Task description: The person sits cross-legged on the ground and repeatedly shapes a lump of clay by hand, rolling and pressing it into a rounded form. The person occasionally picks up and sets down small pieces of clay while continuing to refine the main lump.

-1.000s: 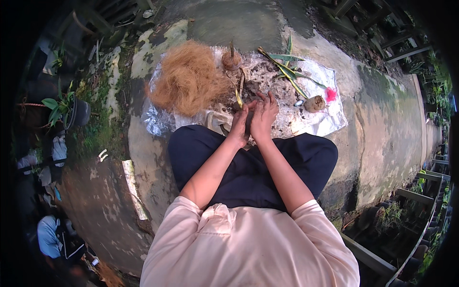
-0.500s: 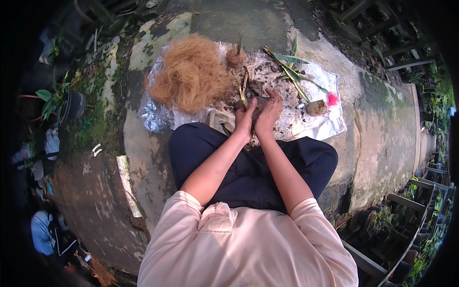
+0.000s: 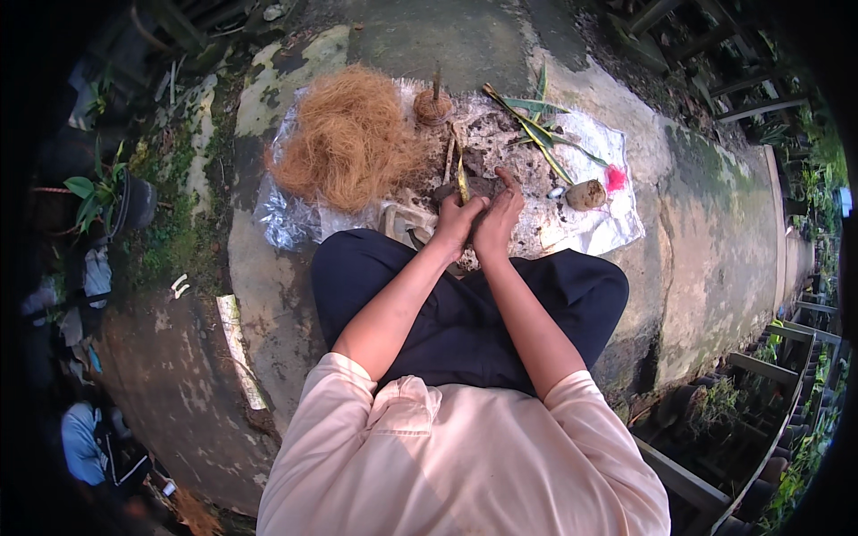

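Note:
Over the mat in front of my lap, both hands press close together around a lump of dark soil (image 3: pixel 483 186). A yellow-green leaf cutting (image 3: pixel 462 175) stands upright from it. My left hand (image 3: pixel 458 221) is closed at the base of the leaf, thumb bent against it. Cupped along the lump's other side is my right hand (image 3: pixel 499 217), its index finger pointing away from me. The underside of the lump and most fingertips are hidden. Beyond the hands sits a brown fibre-wrapped ball (image 3: pixel 433 109) with a stem standing in it.
A heap of coconut fibre (image 3: pixel 344 138) lies left on the pale, soil-strewn mat (image 3: pixel 617 219). To the right are long green leaves (image 3: pixel 541 134), a roll of brown twine (image 3: pixel 585 195) and a pink bundle (image 3: pixel 616 178). A potted plant (image 3: pixel 134 201) stands far left.
My left thumb has bent in to the leaf's base, and the leaf stands straighter. Both hands stay around the soil, and more of the lump's far side shows. The whole view has shifted slightly.

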`<state>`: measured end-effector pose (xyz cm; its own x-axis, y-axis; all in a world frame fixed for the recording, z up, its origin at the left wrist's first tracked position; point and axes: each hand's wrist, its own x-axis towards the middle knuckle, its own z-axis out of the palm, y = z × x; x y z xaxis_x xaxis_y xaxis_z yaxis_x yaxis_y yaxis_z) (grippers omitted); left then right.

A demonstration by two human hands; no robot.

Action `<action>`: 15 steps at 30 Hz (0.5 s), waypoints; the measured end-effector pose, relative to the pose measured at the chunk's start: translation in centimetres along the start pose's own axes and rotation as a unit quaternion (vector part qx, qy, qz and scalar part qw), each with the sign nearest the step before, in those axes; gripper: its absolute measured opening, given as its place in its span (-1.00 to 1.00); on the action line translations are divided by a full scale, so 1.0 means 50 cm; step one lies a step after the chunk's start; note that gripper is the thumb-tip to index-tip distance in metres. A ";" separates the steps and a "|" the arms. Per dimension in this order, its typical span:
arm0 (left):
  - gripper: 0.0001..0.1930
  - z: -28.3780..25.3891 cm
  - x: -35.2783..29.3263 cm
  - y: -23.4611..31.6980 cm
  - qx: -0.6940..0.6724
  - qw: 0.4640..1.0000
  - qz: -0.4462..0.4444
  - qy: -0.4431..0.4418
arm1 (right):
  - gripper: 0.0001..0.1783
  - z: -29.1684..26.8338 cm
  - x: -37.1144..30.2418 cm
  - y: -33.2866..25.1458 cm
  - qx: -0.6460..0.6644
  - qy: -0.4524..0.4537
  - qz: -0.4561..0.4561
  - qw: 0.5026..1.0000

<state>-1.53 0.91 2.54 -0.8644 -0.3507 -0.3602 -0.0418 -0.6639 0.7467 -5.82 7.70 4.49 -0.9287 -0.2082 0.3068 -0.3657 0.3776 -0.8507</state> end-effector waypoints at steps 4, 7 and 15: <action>-0.70 0.012 -0.005 0.006 -0.069 0.996 -0.051 -0.007 | -0.31 -0.002 0.025 0.044 0.145 0.001 0.150 0.978; -0.64 0.001 -0.011 0.014 -0.132 0.986 -0.076 -0.065 | -0.30 -0.016 0.047 0.030 0.310 0.003 0.266 0.913; -0.55 0.014 -0.025 0.033 0.023 0.996 -0.026 -0.087 | -0.19 -0.050 0.097 0.024 0.339 -0.031 0.268 0.901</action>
<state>-0.86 0.72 4.65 -0.9337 -0.1944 -0.3009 -0.1090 -0.6460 0.7555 -10.92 9.41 6.00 -0.9477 -0.2184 -0.2326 0.2760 -0.1949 -0.9412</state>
